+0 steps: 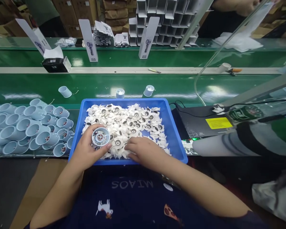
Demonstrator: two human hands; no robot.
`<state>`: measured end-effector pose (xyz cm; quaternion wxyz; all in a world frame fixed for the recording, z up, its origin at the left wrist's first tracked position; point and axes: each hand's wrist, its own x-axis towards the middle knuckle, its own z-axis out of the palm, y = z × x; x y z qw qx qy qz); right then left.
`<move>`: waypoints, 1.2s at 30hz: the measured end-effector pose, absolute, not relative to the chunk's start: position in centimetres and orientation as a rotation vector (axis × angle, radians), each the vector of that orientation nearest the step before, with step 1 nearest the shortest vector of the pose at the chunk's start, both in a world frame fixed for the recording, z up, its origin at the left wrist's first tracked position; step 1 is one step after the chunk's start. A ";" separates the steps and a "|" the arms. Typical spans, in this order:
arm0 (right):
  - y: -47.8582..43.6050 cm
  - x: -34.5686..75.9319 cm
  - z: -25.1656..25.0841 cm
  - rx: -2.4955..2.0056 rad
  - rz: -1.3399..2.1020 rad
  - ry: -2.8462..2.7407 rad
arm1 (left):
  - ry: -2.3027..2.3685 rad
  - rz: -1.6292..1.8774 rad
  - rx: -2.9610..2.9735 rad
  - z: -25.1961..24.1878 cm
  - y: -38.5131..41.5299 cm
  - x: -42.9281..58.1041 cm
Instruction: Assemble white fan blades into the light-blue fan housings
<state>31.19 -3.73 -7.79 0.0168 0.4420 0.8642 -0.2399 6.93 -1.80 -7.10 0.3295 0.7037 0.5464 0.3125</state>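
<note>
My left hand (88, 149) is wrapped round a light blue fan housing (100, 136), its open end facing up. Ribs and a small motor with copper windings show inside it. Below lies a blue tray (175, 140) heaped with white fan impellers (126, 119), many with dark round hubs. My right hand (145, 151) reaches into the heap, fingers curled down on the impellers near the tray's front edge. Its fingertips are partly hidden, so what they grip cannot be made out.
Many more blue housings (34, 128) are stacked on the left. Two housings with white impellers inside stand behind the tray on the green conveyor (95, 84). Printed boxes (88, 41) stand farther back. On the right are a black device (197, 122) and a hanging tube. A co-worker's hand (243, 6) shows top right.
</note>
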 end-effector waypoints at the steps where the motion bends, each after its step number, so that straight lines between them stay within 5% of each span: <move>1: -3.8 30.7 -7.6 1.375 -0.717 2.683 | 1.430 0.818 1.837 -7.1 -1.8 7.0; 10: -2.8 30.6 -7.5 1.454 -0.873 2.663 | 1.482 0.857 1.805 -8.4 -2.4 5.7; 12: -2.7 31.8 -7.9 1.519 -1.357 2.637 | 1.454 0.885 1.823 -8.6 -2.8 5.0; 16: -3.6 32.6 -9.0 1.280 -2.976 1.976 | 1.321 0.729 2.025 -8.0 -3.4 4.9; 24: -4.8 31.4 -9.4 1.147 -3.375 1.616 | 1.095 0.682 2.355 -7.1 -3.9 6.7; 27: -4.9 31.1 -8.4 1.367 -3.035 2.175 | 1.099 0.699 2.437 -7.0 -4.1 7.1; 30: -4.8 30.7 -7.2 1.601 -1.669 3.171 | 1.095 0.746 2.494 -7.0 -4.1 8.0; 32: -4.6 30.5 -6.7 1.600 -1.008 3.354 | 1.119 0.797 2.527 -7.2 -4.0 8.6; 36: -3.9 30.6 -7.3 1.676 -0.951 3.324 | 1.120 0.904 2.608 -7.7 -3.7 10.0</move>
